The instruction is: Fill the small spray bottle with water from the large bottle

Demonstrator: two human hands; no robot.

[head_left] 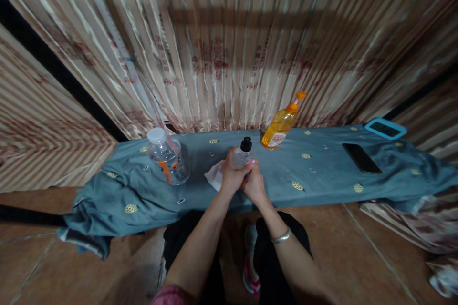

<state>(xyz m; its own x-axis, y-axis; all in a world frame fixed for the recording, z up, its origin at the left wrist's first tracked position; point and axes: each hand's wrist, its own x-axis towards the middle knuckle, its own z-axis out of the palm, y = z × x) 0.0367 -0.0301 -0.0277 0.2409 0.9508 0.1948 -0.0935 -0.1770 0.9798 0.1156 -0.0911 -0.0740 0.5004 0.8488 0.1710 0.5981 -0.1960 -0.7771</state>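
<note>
Between my hands stands a small clear bottle [243, 156] with a black cap, upright over the cloth-covered bench. My left hand [233, 175] is wrapped round its left side, the thumb reaching across the front. From the right, my right hand [255, 185] closes against the bottle's lower part, its fingers partly hidden. A white tissue or cloth [214, 176] lies under and left of my left hand. Farther left is a large clear plastic bottle [175, 164] with a white cap. Behind to the right, an orange pump bottle [279, 128] holds yellow-orange liquid.
A blue-green patterned cloth [282, 171] covers the narrow bench. Toward its right end lie a dark phone [361, 158] and a blue-framed device [385, 128]. Striped curtains [222, 66] hang close behind, with black poles [71, 76] at the sides. My knees are below the front edge.
</note>
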